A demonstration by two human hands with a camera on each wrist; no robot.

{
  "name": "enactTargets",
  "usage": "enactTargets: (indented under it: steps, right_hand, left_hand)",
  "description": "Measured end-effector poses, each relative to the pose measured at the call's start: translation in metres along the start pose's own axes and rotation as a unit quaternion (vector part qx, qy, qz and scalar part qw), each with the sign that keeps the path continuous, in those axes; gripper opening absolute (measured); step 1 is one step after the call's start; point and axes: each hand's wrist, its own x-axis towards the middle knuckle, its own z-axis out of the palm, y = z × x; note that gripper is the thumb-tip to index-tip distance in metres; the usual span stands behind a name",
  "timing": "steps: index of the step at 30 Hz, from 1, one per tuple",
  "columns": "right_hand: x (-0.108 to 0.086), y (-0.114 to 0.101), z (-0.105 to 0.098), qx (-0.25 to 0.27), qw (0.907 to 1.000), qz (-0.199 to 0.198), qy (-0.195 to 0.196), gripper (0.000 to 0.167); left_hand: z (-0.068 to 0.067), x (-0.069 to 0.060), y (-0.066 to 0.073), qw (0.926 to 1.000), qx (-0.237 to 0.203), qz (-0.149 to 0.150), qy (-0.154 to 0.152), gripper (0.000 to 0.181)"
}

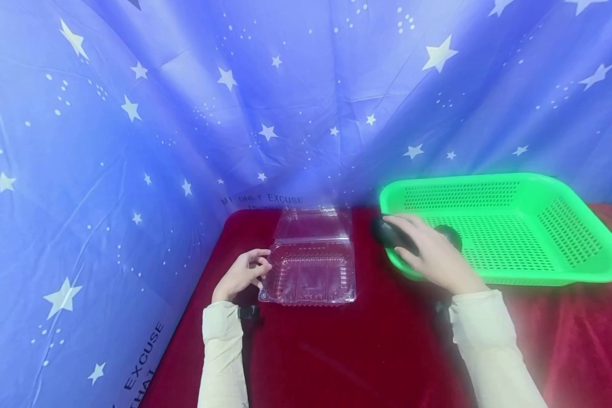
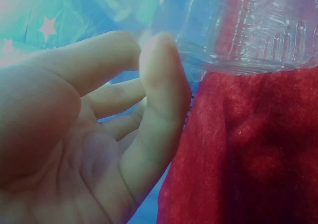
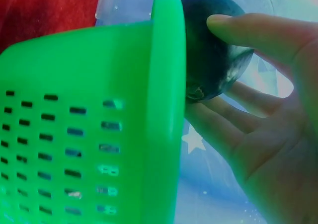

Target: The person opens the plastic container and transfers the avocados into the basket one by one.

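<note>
A clear plastic clamshell container (image 1: 313, 277) lies with its lid (image 1: 313, 224) folded back on the red cloth. My left hand (image 1: 242, 275) is at its left edge, thumb and forefinger pinching the rim; the exact contact is blurred in the left wrist view. My right hand (image 1: 433, 252) holds a dark, smooth avocado (image 3: 213, 50) between thumb and fingers, over the left rim of the green basket (image 3: 166, 110). Behind that hand, another dark round item (image 1: 450, 235) is partly visible inside the basket.
The green basket with perforated walls stands on the right of the red-covered table (image 1: 331, 357). A blue star-patterned curtain (image 1: 306, 102) closes off the back and the left side, close behind the open lid.
</note>
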Motion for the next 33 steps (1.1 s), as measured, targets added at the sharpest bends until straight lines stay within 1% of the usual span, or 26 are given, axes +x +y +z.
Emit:
enactTargets:
  steps: [9, 16, 22, 28, 33]
  right_hand:
    - [-0.010, 0.006, -0.009, -0.007, 0.9994, 0.030, -0.013, 0.074]
    - [-0.013, 0.013, -0.015, -0.018, 0.9991, 0.023, -0.029, 0.072]
    - [-0.019, 0.020, -0.019, -0.016, 0.9985, 0.035, -0.040, 0.070]
    - [-0.024, 0.024, -0.022, -0.012, 0.9972, 0.049, -0.055, 0.067]
    - [-0.027, 0.027, -0.025, -0.007, 0.9955, 0.067, -0.066, 0.066]
  left_hand:
    - [0.001, -0.001, 0.005, 1.0000, 0.000, 0.002, -0.001, 0.048]
    - [0.000, 0.000, -0.001, 1.0000, 0.002, 0.000, 0.004, 0.048]
    - [0.000, -0.001, 0.000, 1.0000, -0.001, 0.004, -0.002, 0.049]
    - [0.001, -0.001, 0.003, 1.0000, -0.001, 0.005, 0.001, 0.047]
    - [0.001, -0.002, 0.003, 1.0000, 0.001, 0.001, 0.005, 0.047]
